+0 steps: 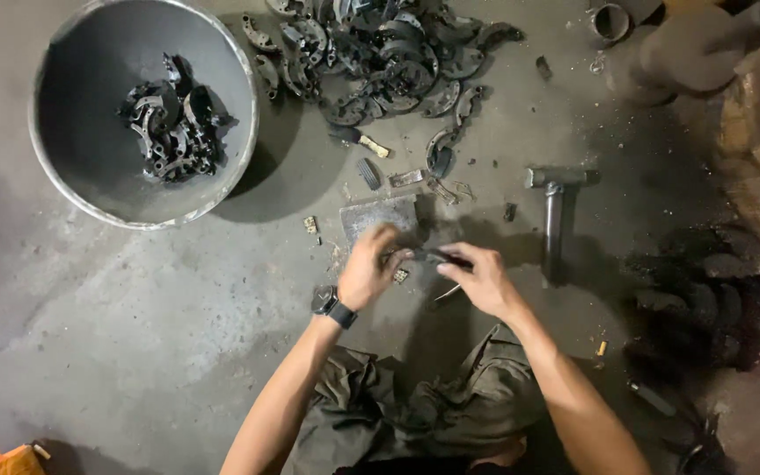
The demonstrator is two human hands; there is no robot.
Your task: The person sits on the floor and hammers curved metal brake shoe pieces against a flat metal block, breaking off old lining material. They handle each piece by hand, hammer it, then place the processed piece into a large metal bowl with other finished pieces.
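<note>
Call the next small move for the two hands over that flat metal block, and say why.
Probably lower the dark curved part flat onto the metal block. Both the left hand and the right hand grip it just at the block's near edge, and the hammer lies untouched on the floor beside the right hand.
</note>
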